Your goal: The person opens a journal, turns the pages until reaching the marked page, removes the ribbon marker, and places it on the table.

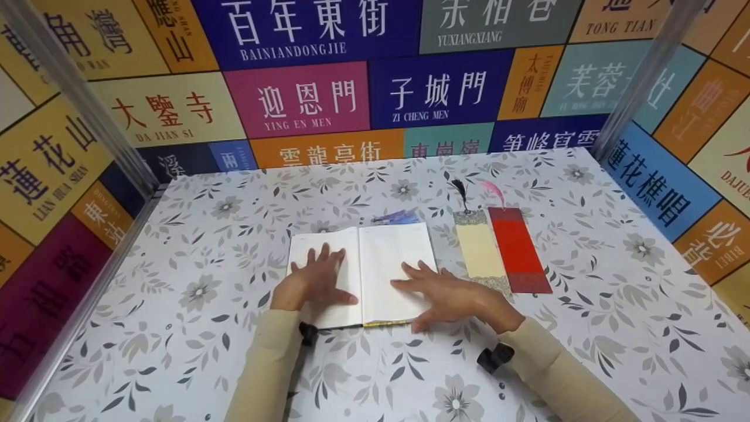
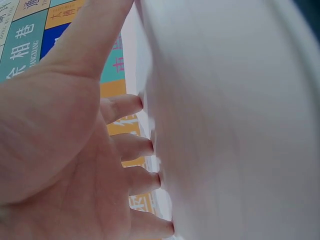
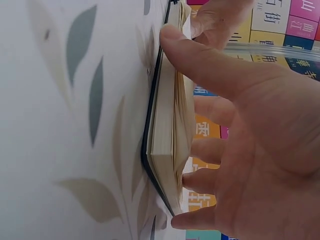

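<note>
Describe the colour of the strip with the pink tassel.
The strip is bright red with darker red ends, clearest in the head view.

A booth-like enclosure point(image 1: 243, 111), its wider setting unclear: bright place-name panels point(image 1: 296, 98) in Chinese and pinyin wall 3 sides of a floral-patterned counter point(image 1: 193, 357), with clear posts point(image 1: 644, 76) at 2 corners.

Bright, diffuse light fills the head view, whitening the notebook pages point(image 1: 389, 252) between the left grip point(image 1: 314, 280) and right grip point(image 1: 452, 296); a soft shadow lies beneath the left one. Beyond both, the clear posts point(image 1: 95, 111) catch pale glare and splay outward. In the left wrist view, paper beside the grip is grey and blurred; in the right, the nearby desk point(image 3: 45, 150) looks soft.
</note>
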The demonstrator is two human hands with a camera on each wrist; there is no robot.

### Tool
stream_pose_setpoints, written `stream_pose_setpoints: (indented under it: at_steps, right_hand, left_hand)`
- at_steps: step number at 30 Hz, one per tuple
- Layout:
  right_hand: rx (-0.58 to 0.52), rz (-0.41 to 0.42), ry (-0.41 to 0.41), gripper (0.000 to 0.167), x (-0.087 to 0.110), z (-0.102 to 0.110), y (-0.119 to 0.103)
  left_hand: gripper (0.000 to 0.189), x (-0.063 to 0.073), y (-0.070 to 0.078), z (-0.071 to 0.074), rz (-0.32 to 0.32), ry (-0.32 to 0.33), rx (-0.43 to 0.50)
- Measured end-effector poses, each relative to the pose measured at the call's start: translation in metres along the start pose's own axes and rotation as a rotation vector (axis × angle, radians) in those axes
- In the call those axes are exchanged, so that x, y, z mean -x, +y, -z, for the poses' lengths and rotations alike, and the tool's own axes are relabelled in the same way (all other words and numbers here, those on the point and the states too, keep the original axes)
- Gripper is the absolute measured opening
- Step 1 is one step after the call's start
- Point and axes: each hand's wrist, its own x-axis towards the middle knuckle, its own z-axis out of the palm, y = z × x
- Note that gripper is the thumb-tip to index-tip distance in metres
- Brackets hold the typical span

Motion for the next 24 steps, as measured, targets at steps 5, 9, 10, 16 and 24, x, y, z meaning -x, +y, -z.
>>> stream_pose_setpoints:
  at_steps: [5, 9, 10, 16, 24]
  right_hand:
    - [-0.003, 0.025, -0.008, 0.081, 0.0, 0.002, 0.002]
    - [0.005, 0.035, -0.021, 0.073, 0.002, 0.005, 0.003]
    - [0.003, 0.039, -0.024, 0.071, 0.003, 0.007, 0.003]
    - [-0.039, 0.07, 0.009, 0.052, 0.005, 0.013, 0.008]
    - [-0.082, 0.039, 0.204, 0.059, 0.001, 0.021, 0.023]
  left_hand:
    - [0.11, 0.001, 0.0, 0.0, 0.005, -0.001, 0.002]
    - [0.11, 0.0, -0.001, 0.0, 0.002, 0.003, 0.005]
    - [0.11, 0.0, -0.001, 0.0, -0.001, 0.004, 0.007]
    - [0.112, 0.0, -0.002, -0.001, -0.017, 0.005, 0.008]
    - [0.114, 0.001, -0.003, 0.0, -0.024, 0.007, 0.01]
